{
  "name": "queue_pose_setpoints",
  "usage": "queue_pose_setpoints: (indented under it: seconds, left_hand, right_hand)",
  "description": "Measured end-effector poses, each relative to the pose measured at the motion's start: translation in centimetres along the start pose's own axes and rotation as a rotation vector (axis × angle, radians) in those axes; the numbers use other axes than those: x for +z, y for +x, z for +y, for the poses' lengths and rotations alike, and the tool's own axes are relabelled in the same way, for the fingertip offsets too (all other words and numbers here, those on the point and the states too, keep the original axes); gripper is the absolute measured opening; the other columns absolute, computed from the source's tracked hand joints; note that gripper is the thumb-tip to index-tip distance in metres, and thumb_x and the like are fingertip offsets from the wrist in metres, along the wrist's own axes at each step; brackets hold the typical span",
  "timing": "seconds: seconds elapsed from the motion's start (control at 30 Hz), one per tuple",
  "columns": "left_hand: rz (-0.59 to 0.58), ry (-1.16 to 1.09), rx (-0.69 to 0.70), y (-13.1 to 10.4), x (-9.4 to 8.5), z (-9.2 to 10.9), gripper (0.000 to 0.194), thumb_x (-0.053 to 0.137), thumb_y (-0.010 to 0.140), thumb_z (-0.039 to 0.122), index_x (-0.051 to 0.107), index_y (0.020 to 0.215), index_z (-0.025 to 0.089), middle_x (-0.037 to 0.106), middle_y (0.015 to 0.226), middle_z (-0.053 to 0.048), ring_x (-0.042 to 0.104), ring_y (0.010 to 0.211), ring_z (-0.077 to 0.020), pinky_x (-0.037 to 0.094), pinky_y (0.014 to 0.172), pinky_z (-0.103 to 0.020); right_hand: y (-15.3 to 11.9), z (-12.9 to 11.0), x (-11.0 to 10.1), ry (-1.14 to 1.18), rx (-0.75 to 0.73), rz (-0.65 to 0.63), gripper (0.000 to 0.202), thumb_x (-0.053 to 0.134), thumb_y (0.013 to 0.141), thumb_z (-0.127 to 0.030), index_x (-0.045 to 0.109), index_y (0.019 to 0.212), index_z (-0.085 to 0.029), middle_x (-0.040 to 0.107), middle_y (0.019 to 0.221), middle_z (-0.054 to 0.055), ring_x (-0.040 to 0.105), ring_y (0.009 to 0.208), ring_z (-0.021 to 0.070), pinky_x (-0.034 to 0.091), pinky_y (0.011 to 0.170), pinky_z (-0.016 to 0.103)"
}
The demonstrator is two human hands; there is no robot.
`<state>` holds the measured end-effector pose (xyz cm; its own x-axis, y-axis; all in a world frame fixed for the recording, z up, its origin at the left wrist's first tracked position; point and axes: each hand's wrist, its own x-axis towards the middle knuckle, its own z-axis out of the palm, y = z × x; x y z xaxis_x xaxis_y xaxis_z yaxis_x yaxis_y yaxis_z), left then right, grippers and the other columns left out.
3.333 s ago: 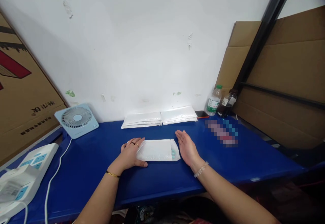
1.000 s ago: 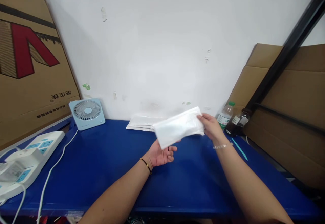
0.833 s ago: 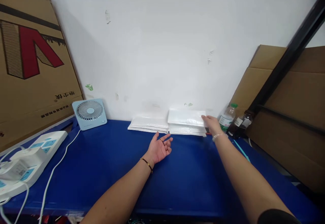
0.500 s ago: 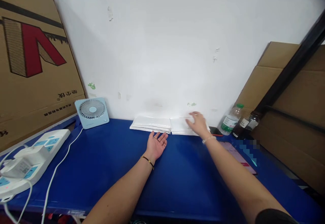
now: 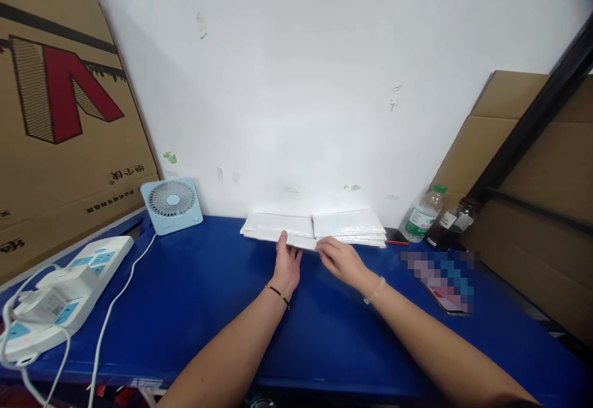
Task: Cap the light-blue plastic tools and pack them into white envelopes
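The left hand point(image 5: 287, 266) holds a white packet point(image 5: 303, 243) (right hand point(image 5: 345, 263) at its corner, grip unclear).

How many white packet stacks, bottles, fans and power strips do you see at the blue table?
White packet stacks: 2
Bottles: 2
Fan: 1
Power strip: 1
Total: 6

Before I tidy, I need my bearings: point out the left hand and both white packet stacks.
Left hand point(image 5: 288, 266), head view: middle of the hand.
Left packet stack point(image 5: 277, 224), head view: top face.
Right packet stack point(image 5: 349, 223), head view: top face.
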<state>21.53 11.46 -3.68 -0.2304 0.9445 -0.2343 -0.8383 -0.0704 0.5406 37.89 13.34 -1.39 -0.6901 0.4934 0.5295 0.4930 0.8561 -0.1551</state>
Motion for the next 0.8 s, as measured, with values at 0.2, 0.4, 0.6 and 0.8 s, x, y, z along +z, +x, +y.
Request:
queue_pose_setpoints:
  seconds: [0.2,0.4,0.6,0.8]
  left_hand:
    - [0.136,-0.063,0.269,0.1,0.2,0.3,0.021,0.065,0.078,0.027,0.058,0.096,0.02,0.064,0.085,0.0,0.063,0.088,-0.0134,0.048,0.086,-0.026]
    - [0.002,0.118,0.453,-1.3,0.5,1.3,0.035,0.07,0.075,0.031,0.059,0.106,0.019,0.064,0.107,-0.006,0.059,0.107,-0.0206,0.044,0.094,-0.033]
    - [-0.118,0.183,0.509,-2.9,1.8,1.8,0.038,0.069,0.075,0.035,0.06,0.109,0.02,0.06,0.119,-0.008,0.054,0.117,-0.0237,0.042,0.097,-0.035]
    - [-0.247,0.279,0.55,-3.9,4.3,1.9,0.039,0.069,0.074,0.037,0.062,0.108,0.02,0.062,0.116,-0.008,0.054,0.116,-0.0252,0.042,0.096,-0.036]
  right_hand:
    - [-5.8,-0.2,-1.9,0.155,0.046,-0.104,0.033,0.043,0.087,-0.016,0.058,0.115,-0.025,0.059,0.115,0.008,0.058,0.104,0.0211,0.049,0.089,0.039]
    - [-7.0,2.4,-1.9,0.337,0.353,-0.237,0.087,0.072,0.068,-0.036,0.03,0.143,-0.026,0.035,0.143,0.011,0.036,0.131,0.0293,0.033,0.107,0.048]
    - [-7.6,4.3,-1.0,0.412,0.417,-0.32,0.108,0.077,0.057,-0.052,0.024,0.146,-0.023,0.027,0.149,0.014,0.026,0.137,0.0324,0.023,0.111,0.051]
    - [-7.8,5.1,-0.4,0.412,0.36,-0.301,0.112,0.078,0.054,-0.053,0.022,0.147,-0.023,0.029,0.148,0.016,0.027,0.136,0.0351,0.023,0.109,0.054]
